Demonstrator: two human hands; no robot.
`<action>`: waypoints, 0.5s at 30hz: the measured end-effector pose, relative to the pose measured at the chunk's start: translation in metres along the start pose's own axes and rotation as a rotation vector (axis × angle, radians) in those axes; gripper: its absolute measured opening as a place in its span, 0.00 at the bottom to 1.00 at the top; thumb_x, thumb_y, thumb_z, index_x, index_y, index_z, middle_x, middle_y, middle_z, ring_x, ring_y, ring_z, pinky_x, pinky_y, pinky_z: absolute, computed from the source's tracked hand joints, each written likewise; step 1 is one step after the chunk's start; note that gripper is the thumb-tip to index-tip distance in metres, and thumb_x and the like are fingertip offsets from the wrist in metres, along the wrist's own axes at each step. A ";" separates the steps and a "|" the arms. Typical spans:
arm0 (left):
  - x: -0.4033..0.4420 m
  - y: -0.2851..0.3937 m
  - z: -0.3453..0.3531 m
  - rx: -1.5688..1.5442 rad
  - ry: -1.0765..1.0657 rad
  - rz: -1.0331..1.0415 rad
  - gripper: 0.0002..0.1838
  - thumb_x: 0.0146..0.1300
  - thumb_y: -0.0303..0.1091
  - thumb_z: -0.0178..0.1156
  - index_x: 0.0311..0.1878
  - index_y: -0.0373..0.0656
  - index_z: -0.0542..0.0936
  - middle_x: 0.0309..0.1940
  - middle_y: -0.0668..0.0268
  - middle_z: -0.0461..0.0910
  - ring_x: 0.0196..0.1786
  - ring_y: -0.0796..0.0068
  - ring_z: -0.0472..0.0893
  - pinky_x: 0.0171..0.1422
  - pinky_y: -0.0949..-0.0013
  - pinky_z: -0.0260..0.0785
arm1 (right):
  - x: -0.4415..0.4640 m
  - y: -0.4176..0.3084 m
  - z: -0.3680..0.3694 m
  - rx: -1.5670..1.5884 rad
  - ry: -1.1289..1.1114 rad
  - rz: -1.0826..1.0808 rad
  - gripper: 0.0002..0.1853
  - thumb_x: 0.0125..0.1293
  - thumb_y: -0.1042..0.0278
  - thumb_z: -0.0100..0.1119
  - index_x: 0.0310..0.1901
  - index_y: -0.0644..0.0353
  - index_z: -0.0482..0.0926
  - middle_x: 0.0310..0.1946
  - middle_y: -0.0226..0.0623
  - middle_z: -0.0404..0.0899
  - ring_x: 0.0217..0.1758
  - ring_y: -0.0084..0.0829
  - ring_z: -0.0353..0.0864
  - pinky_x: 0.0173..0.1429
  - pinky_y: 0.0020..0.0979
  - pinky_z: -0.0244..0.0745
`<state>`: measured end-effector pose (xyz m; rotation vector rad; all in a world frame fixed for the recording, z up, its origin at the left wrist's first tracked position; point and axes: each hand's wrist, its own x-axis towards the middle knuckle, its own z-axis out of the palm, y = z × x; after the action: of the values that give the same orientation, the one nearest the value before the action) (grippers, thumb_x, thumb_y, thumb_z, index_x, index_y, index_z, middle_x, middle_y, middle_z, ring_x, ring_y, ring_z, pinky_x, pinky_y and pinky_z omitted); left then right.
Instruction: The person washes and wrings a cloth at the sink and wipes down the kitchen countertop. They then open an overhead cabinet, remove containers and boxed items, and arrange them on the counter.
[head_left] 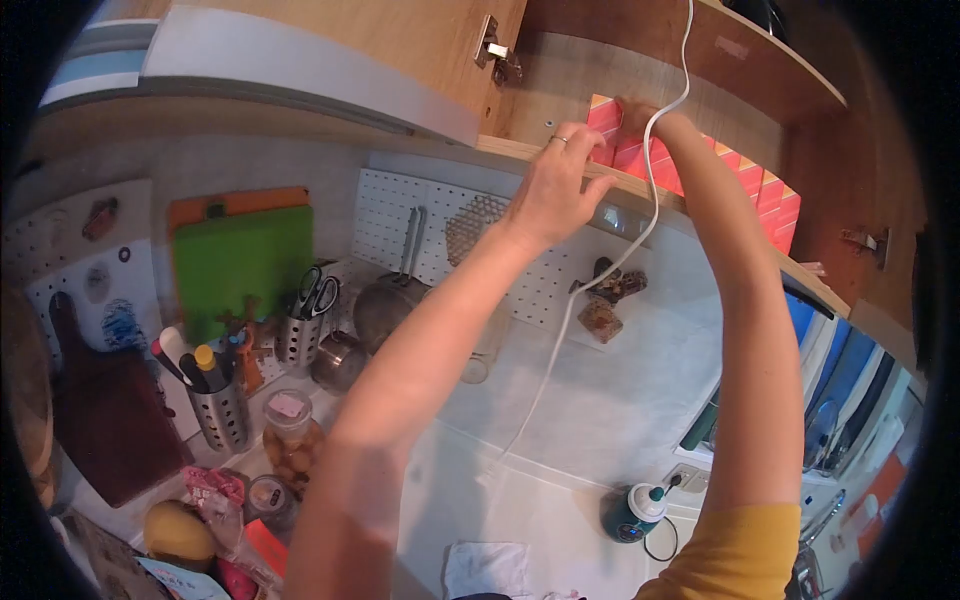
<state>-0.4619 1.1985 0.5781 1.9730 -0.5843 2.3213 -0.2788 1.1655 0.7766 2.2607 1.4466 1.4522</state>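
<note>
Several red-and-pink boxes (770, 205) stand in a row along the front of an open wooden wall cabinet (580, 65). My left hand (560, 190), with a ring on one finger, is at the cabinet's front edge beside the leftmost red box (604, 115). Its thumb is apart from the fingers, and I see nothing held in it. Inside the cabinet, my right hand (645, 118) reaches behind the row, close to that leftmost box. Its fingers are blurred and partly hidden, so their grip is unclear. A white cable (655, 180) hangs down in front of the boxes.
The hinged cabinet door (330, 50) stands open at upper left. Below are a green cutting board (245, 265), a utensil holder (218, 415), scissors (318, 292), a jar (290, 440) and a pan (385, 310). A teal-and-white appliance (635, 513) stands on the counter (440, 500).
</note>
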 end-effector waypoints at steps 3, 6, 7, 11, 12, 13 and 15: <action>0.003 -0.001 0.000 -0.010 0.050 -0.005 0.16 0.53 0.24 0.61 0.44 0.38 0.70 0.38 0.57 0.71 0.37 0.64 0.78 0.41 0.66 0.70 | -0.014 -0.001 -0.008 0.038 -0.007 -0.065 0.34 0.44 0.59 0.70 0.53 0.65 0.70 0.49 0.54 0.73 0.53 0.50 0.73 0.54 0.40 0.71; 0.008 -0.006 -0.002 0.004 0.063 -0.046 0.15 0.53 0.21 0.58 0.45 0.37 0.70 0.38 0.56 0.72 0.34 0.65 0.80 0.41 0.66 0.70 | -0.033 -0.003 -0.019 0.049 0.218 -0.164 0.29 0.41 0.65 0.70 0.47 0.66 0.74 0.42 0.51 0.77 0.47 0.50 0.75 0.51 0.41 0.73; 0.009 -0.005 -0.003 0.002 0.048 -0.066 0.15 0.53 0.21 0.57 0.45 0.37 0.70 0.39 0.56 0.72 0.32 0.66 0.80 0.41 0.66 0.71 | -0.038 -0.003 -0.019 0.032 0.295 -0.205 0.27 0.40 0.68 0.69 0.46 0.66 0.74 0.41 0.50 0.76 0.47 0.50 0.75 0.51 0.41 0.72; 0.017 -0.005 -0.004 -0.020 -0.004 -0.188 0.17 0.52 0.22 0.59 0.46 0.37 0.70 0.41 0.56 0.72 0.36 0.67 0.80 0.43 0.66 0.72 | -0.064 0.001 -0.019 0.077 0.546 -0.381 0.25 0.40 0.74 0.67 0.46 0.64 0.74 0.41 0.46 0.75 0.49 0.47 0.72 0.55 0.39 0.68; 0.022 -0.007 -0.003 -0.024 -0.006 -0.184 0.17 0.52 0.22 0.59 0.46 0.37 0.70 0.41 0.56 0.72 0.36 0.67 0.80 0.43 0.66 0.72 | -0.072 0.001 -0.017 0.076 0.547 -0.376 0.25 0.40 0.74 0.67 0.46 0.64 0.74 0.41 0.46 0.75 0.49 0.47 0.72 0.55 0.39 0.68; 0.028 -0.012 -0.001 0.098 -0.015 -0.191 0.18 0.51 0.23 0.61 0.46 0.37 0.69 0.41 0.55 0.72 0.39 0.65 0.80 0.45 0.65 0.72 | -0.081 -0.001 -0.017 0.134 0.566 -0.354 0.24 0.43 0.75 0.63 0.46 0.63 0.74 0.42 0.47 0.76 0.49 0.48 0.72 0.55 0.39 0.68; 0.047 -0.018 0.007 0.297 -0.122 -0.300 0.31 0.47 0.30 0.67 0.56 0.40 0.66 0.47 0.51 0.72 0.51 0.57 0.76 0.54 0.60 0.68 | -0.085 0.000 -0.016 0.208 0.625 -0.324 0.20 0.47 0.76 0.59 0.46 0.63 0.75 0.43 0.47 0.76 0.51 0.49 0.71 0.56 0.40 0.68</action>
<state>-0.4592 1.2029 0.6283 2.1540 0.0617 2.2158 -0.2992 1.0957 0.7295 1.5986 2.0910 2.0681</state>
